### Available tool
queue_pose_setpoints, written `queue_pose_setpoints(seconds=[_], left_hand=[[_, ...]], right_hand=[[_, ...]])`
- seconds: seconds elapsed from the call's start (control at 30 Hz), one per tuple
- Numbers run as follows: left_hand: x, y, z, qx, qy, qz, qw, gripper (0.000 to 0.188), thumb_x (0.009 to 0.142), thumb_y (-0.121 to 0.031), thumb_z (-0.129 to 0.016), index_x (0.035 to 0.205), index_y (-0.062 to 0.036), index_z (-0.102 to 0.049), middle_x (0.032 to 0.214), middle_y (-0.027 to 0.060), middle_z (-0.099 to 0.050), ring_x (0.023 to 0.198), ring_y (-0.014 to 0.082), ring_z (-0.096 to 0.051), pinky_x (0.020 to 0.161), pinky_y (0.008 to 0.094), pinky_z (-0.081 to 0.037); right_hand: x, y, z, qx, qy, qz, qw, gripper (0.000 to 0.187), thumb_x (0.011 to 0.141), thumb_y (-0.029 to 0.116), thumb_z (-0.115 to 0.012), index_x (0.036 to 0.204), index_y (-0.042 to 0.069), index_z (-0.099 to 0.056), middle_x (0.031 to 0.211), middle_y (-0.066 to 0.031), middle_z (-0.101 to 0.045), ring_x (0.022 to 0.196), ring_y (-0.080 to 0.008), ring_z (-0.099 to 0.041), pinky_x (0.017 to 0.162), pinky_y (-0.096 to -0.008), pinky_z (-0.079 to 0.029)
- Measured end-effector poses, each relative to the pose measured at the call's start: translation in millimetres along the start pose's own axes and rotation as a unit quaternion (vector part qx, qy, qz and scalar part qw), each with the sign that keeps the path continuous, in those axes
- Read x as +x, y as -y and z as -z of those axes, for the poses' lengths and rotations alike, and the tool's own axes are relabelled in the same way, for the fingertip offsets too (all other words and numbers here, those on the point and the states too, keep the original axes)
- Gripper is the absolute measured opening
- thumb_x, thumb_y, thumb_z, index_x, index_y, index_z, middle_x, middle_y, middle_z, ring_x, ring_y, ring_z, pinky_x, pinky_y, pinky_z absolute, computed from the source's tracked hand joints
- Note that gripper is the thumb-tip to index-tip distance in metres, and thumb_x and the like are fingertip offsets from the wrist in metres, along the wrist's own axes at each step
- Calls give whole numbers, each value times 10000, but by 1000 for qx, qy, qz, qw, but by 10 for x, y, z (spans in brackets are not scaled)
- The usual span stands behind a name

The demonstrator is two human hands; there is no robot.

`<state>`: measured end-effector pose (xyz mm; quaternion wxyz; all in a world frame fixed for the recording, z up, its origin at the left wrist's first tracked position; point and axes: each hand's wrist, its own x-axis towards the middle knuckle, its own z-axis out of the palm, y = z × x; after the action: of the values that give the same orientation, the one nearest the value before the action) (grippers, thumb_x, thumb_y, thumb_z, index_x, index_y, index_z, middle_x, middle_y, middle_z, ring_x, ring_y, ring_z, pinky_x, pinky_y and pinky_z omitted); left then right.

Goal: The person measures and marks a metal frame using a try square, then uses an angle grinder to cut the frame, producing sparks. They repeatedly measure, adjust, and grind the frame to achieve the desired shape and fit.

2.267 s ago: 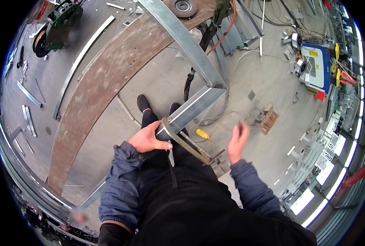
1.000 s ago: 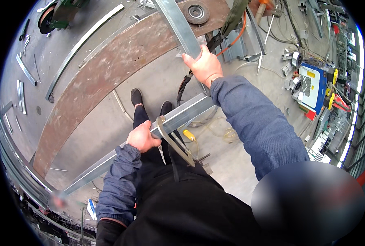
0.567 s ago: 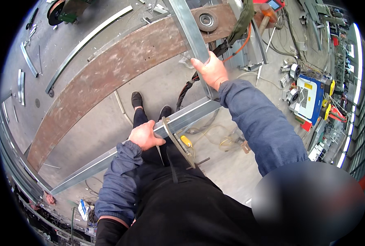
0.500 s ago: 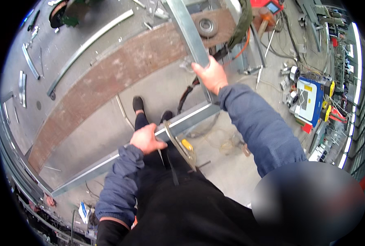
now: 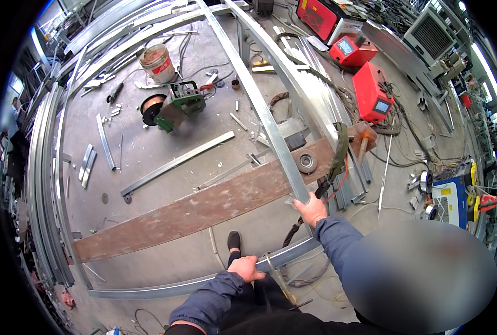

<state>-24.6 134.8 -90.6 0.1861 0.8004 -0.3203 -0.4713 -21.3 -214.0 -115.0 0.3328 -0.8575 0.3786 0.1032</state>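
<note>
A long rectangular frame of galvanized metal tubes stretches away from me. My left hand point(image 5: 246, 268) is closed over its near rail point(image 5: 187, 288), in front of my legs. Just right of that hand, a bar clamp point(image 5: 280, 277) hangs on the same rail. My right hand point(image 5: 312, 210) grips the frame's right side tube point(image 5: 259, 103) near the corner, thumb along its inner side; its other fingers are partly hidden. Beneath the frame a rusty brown steel plate point(image 5: 187, 218) runs crosswise, with a round metal wheel point(image 5: 305, 162) at its right end.
A green wire feeder point(image 5: 184, 103) with a copper spool and a paint bucket point(image 5: 157, 63) stand on the floor inside the frame. Red welding machines point(image 5: 371, 95) and cables are at the right. An orange-headed hammer point(image 5: 364, 137) lies near the plate's end. Metal tubes point(image 5: 42, 184) are stacked left.
My view has tilted up, bringing the far part of the frame and the red machines into sight. Both hands keep their hold on the same tubes.
</note>
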Motion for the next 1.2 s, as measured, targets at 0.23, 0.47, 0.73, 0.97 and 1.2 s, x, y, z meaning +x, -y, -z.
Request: queue_pose_setpoints(seconds=[0.23,0.47,0.73,0.97,1.2], left_hand=[[-11,34,-111,28,-13,7,1000,551,757,-468,-788,1009,15,-701,963,259,-749,982,426,-729,866,499,-591],[-66,57,-160,63,-19,-17,998,601,778,-517,-769,1043,19,-711,1026,239,-757,997,410,-735,900,482,-578],[-83,84,-173,47,-12,-10,999,587,777,-512,-766,1035,12,-717,997,254,-755,967,422,-740,888,490,-583],[-130,30,-145,50,-28,-8,998,558,766,-484,-793,1021,6,-714,947,230,-755,937,419,-743,879,489,-572],[-177,199,-185,37,-52,-32,997,487,715,-413,-806,966,-7,-710,908,219,-750,907,407,-749,808,504,-595]], right_hand=[[-30,46,22,0,28,-13,1000,940,840,644,-734,1444,-50,-543,1216,-331,-706,1193,-469,-667,1023,-502,-522],[-55,-60,-79,18,-16,7,1000,722,852,571,-749,1318,27,-652,1169,-274,-741,1143,-445,-692,980,-491,-538],[-128,0,-46,28,-42,26,998,736,850,579,-755,1318,22,-648,1151,-271,-748,1121,-449,-700,943,-490,-548],[-71,-9,-74,43,-14,30,999,623,864,542,-745,1250,58,-671,1112,-243,-762,1091,-447,-710,942,-501,-552],[-18,-160,-228,30,-31,75,996,623,930,485,-722,1273,-30,-646,1128,-253,-758,1071,-425,-725,937,-481,-544]])
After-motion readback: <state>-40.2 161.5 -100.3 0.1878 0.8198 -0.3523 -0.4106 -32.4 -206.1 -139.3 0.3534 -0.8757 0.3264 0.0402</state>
